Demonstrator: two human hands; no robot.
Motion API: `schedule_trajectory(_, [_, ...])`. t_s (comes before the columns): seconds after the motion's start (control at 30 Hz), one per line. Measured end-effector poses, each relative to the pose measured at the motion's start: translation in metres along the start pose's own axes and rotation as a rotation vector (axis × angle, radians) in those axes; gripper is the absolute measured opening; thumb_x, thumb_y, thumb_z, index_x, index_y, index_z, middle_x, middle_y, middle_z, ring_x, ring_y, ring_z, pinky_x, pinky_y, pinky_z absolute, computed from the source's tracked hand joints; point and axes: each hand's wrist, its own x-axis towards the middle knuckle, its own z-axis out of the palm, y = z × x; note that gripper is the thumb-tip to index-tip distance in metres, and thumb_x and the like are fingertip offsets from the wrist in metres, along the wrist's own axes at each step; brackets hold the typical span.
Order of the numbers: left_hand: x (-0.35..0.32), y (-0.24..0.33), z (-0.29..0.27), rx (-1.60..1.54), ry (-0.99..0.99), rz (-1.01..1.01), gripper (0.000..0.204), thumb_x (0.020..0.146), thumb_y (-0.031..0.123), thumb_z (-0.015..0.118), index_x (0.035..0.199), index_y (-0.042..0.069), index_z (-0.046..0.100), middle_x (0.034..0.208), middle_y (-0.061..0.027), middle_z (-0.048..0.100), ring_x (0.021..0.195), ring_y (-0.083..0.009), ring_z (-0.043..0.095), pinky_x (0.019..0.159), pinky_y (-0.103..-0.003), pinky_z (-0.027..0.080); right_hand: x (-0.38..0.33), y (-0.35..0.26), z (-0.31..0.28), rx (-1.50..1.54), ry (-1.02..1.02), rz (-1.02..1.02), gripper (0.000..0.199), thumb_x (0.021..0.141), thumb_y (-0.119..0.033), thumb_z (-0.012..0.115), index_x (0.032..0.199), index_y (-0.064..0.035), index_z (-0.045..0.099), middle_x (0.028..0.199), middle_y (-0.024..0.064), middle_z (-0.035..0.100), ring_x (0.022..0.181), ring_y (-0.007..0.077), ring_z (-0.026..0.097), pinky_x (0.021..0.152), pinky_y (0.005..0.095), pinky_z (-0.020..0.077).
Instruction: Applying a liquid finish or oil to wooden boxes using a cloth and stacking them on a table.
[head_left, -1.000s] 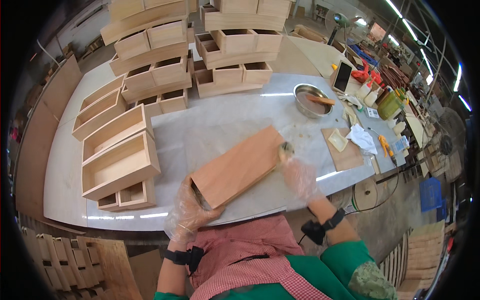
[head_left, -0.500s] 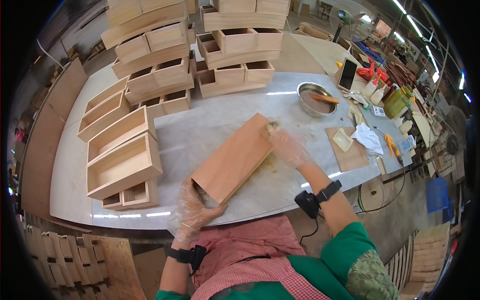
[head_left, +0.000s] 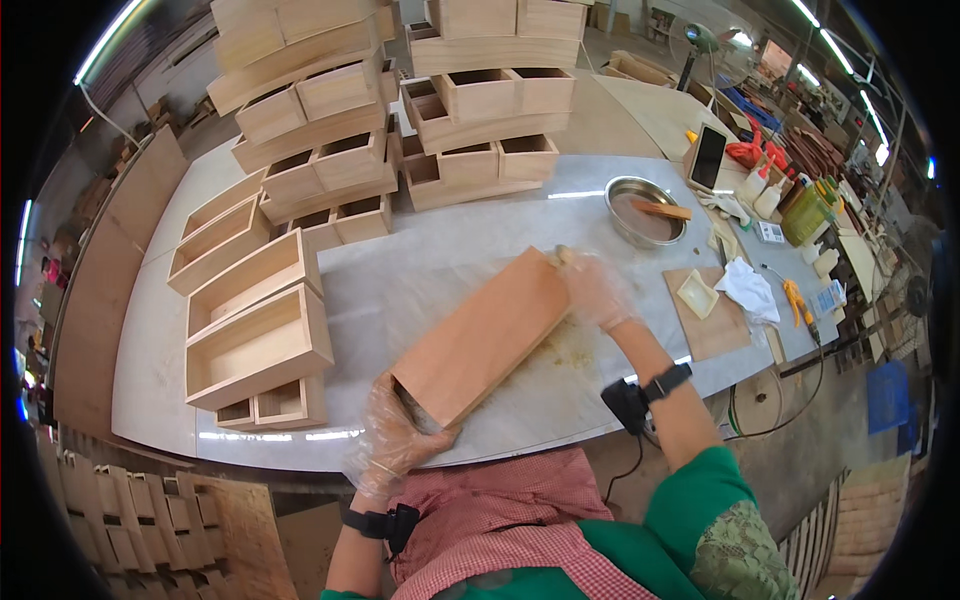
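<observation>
A reddish-brown wooden box (head_left: 485,340) lies slantwise on the worktop, a broad flat face turned up. At its near end, my left hand (head_left: 400,440), in a thin clear plastic glove, grips the edge with the thumb along the right corner and fingers at the dark opening. My right hand (head_left: 600,290), gloved alike and smeared by motion, is at the far right corner. Its closed fingers have a small tan piece (head_left: 563,255) at their tips, pressed against the box's end; its kind is unclear. Brownish smears mark the worktop beside the box.
Open pale wooden drawers (head_left: 255,345) stand on the left, and tall stacks of boxes (head_left: 490,95) rise behind. To the right are a metal bowl (head_left: 620,222) with brown liquid and a wooden stick, a small dish (head_left: 698,295), a white cloth (head_left: 748,290), a phone and several bottles.
The whole view has shifted slightly. My right hand has moved a little away from me along the box's far end. The left hand keeps its grip on the near end.
</observation>
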Motion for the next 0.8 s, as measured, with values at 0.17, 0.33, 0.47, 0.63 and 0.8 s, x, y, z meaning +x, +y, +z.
schedule_trajectory(0.17, [0.008,0.01,-0.007,0.215,-0.074,0.032,0.085,0.057,0.037,0.091,0.123,-0.001,0.054,0.11,-0.018,0.063,0.105,-0.0336,0.063,0.094,-0.043,0.052,-0.042,0.028,0.016,-0.304,0.213,-0.228,0.034,0.092,-0.014,0.053,0.123,-0.0039,0.061,0.113,0.0116,0.066,0.105,0.0313,0.063,0.087,0.0445,0.052])
schedule_trajectory(0.33, [0.01,0.003,0.002,0.145,0.012,0.1,0.084,0.059,0.039,0.091,0.124,-0.001,0.056,0.108,-0.0177,0.066,0.102,-0.0327,0.065,0.092,-0.043,0.053,-0.062,0.005,0.043,-0.271,0.413,-0.443,0.027,0.09,-0.017,0.055,0.112,-0.0048,0.066,0.092,0.0116,0.066,0.08,0.0258,0.066,0.067,0.0396,0.0538])
schedule_trajectory(0.47, [0.011,0.012,-0.004,-0.096,-0.051,0.044,0.083,0.06,0.039,0.092,0.124,-0.001,0.057,0.111,-0.0178,0.067,0.102,-0.0302,0.066,0.092,-0.039,0.053,-0.088,-0.126,-0.041,0.462,0.208,-0.676,0.003,0.076,-0.01,0.062,0.078,-0.0124,0.063,0.077,0.0064,0.061,0.071,0.0282,0.066,0.059,0.0401,0.0536])
schedule_trajectory(0.63, [0.006,0.001,-0.002,-0.162,-0.01,0.007,0.082,0.061,0.038,0.092,0.123,-0.002,0.057,0.109,-0.0172,0.068,0.102,-0.0269,0.066,0.091,-0.038,0.053,-0.106,-0.16,-0.056,0.558,0.174,-0.788,0.018,0.066,-0.012,0.069,0.083,-0.0062,0.066,0.082,0.0076,0.064,0.076,0.0264,0.068,0.059,0.0402,0.0541])
schedule_trajectory(0.8, [0.008,0.006,-0.005,0.014,0.048,0.149,0.078,0.064,0.036,0.091,0.122,-0.003,0.057,0.109,-0.0186,0.067,0.102,-0.027,0.066,0.091,-0.038,0.052,-0.109,-0.155,-0.08,0.412,-0.02,-0.778,0.039,0.059,-0.011,0.073,0.096,-0.0004,0.066,0.08,0.0099,0.065,0.073,0.027,0.068,0.058,0.0387,0.0534])
